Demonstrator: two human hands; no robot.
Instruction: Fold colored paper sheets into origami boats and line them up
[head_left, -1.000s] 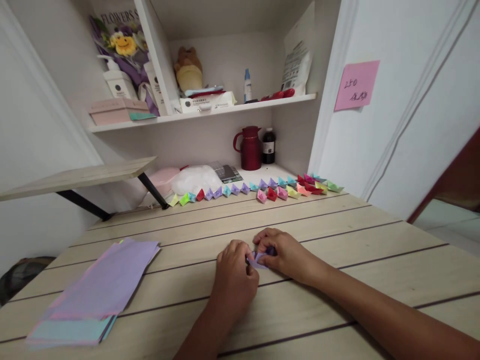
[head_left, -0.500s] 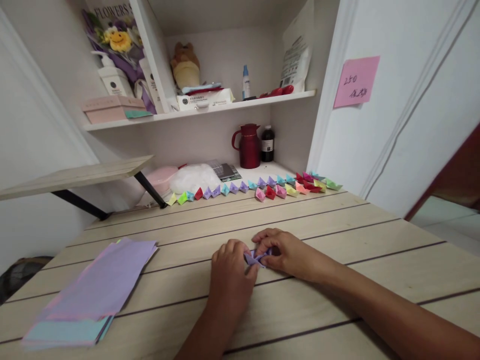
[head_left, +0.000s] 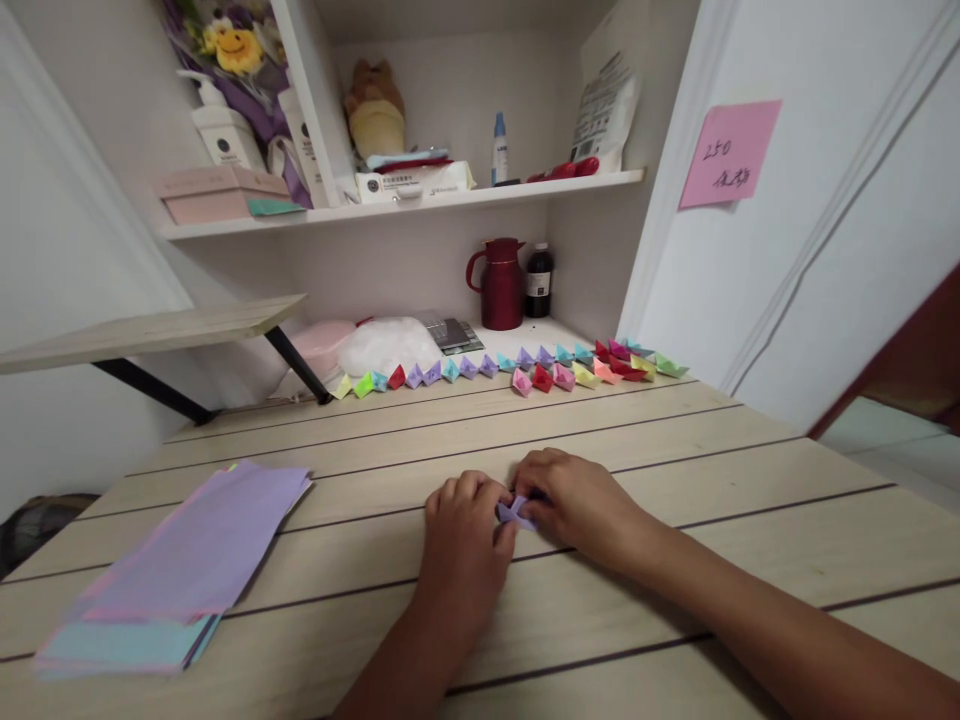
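My left hand [head_left: 466, 525] pinches left end of small folded purple paper [head_left: 515, 513] between thumb and fingers. My right hand [head_left: 574, 500] pinches its right side, hiding part of it. Paper sits between both hands, over middle of wooden table [head_left: 375, 440]; whether it touches wood, cannot tell. Paper stack [head_left: 187, 545] lies well left. Paper boats [head_left: 489, 367] line far edge, red jug [head_left: 502, 287] behind.

Home desk nook, plush toy [head_left: 375, 112], red jug [head_left: 502, 285], pump bottle [head_left: 227, 137] on shelves
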